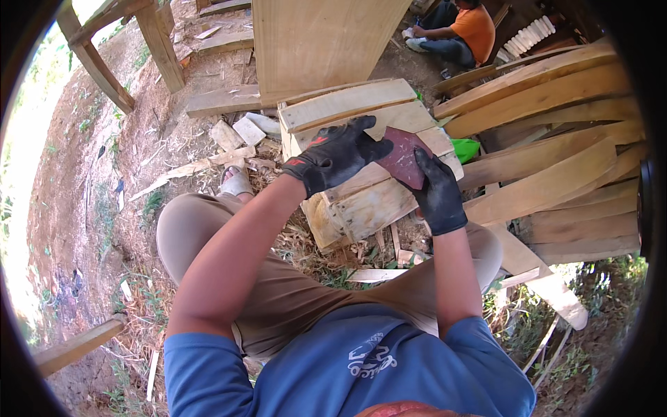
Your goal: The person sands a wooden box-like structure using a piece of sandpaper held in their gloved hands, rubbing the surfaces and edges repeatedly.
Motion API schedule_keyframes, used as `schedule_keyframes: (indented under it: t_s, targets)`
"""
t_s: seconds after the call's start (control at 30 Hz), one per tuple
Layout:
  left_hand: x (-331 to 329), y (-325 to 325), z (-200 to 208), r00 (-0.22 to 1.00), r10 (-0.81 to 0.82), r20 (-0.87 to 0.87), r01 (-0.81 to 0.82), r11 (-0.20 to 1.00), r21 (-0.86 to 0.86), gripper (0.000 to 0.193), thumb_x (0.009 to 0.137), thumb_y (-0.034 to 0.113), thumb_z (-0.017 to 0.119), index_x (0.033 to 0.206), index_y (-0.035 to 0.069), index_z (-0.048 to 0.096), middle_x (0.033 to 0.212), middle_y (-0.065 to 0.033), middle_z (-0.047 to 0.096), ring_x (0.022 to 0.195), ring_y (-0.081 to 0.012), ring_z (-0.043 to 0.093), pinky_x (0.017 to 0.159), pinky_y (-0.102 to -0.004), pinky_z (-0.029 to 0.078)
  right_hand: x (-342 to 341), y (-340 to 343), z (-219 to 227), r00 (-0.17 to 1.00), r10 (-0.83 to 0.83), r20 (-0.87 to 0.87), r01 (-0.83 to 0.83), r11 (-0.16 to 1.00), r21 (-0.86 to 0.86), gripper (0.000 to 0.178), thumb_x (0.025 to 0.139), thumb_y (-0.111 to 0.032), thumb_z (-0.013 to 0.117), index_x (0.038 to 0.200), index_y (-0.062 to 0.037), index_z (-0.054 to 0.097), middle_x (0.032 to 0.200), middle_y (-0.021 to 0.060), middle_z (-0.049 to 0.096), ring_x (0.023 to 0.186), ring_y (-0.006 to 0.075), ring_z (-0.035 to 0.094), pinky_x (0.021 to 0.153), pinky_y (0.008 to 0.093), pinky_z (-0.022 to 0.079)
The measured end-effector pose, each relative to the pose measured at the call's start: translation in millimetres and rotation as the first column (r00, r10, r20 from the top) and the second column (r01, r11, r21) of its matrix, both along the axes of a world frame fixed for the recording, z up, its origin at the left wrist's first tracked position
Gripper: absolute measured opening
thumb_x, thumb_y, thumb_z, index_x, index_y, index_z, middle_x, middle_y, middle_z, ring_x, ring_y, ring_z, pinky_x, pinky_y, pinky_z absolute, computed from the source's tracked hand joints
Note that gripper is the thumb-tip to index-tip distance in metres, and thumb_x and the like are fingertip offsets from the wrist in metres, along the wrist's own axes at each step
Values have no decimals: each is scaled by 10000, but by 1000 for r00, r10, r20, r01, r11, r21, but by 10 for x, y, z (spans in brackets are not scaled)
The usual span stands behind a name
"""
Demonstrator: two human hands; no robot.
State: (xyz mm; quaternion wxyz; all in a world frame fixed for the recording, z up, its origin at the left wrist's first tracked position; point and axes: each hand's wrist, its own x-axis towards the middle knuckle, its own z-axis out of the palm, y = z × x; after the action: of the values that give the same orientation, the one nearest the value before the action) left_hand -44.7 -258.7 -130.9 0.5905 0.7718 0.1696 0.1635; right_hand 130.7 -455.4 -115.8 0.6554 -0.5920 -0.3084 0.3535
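Head: box (379, 201) beneath sheet (403, 156), planks (556, 179) alongside

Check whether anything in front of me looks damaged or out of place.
Two things: the dark red sheet in your right hand has pale marks, like scuffs or dust; and a long wood strip lies loose on the ground, apart from the piled curved boards.

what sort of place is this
Probably an open-air carpentry yard: curved wooden boards are piled on the right, a low wooden stand sits in front of the person like a workbench, and a wood strip lies among scraps on the bare earth.
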Motion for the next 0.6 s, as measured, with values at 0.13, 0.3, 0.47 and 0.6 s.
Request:
schedule_keyframes:
  t_s: [0.13,0.3,0.47,0.6]
  targets:
    - [89,15,44,987,-83,-138,86,996,20,520,983,351,675,1376,12,646,1164,-138,764,1082,-250,723,975,-368,538,-240,41,277,870,-3,-492,63,992,105,401,1028,-209,721,1314,62,645,1262,110,702,1118,190,685,1053,350,533]
    - [113,-5,18,995,-102,-1,98,959,-265,494,977,290,678,1380,6,641,1106,-136,771,956,-219,745,859,-353,575,-215,112,78,987,-125,105,112,987,118,374,1003,-233,719,1244,53,699,1156,90,732,993,163,700,922,313,559]
    - [32,1,193,993,112,24,-89,884,-459,461,1032,277,702,1398,8,622,1107,-120,757,945,-184,740,812,-338,598,-204,77,89,971,-232,63,231,972,32,322,990,-190,706,1207,47,723,1078,53,740,958,125,680,852,300,551]
    - [-31,-144,102,992,8,123,29,953,-300,512,1004,149,738,1468,14,572,1133,-116,755,1015,-170,735,906,-346,613,-345,154,88,979,-172,-106,186,972,141,282,1001,-185,707,1181,33,723,1063,44,724,951,115,665,846,303,546]
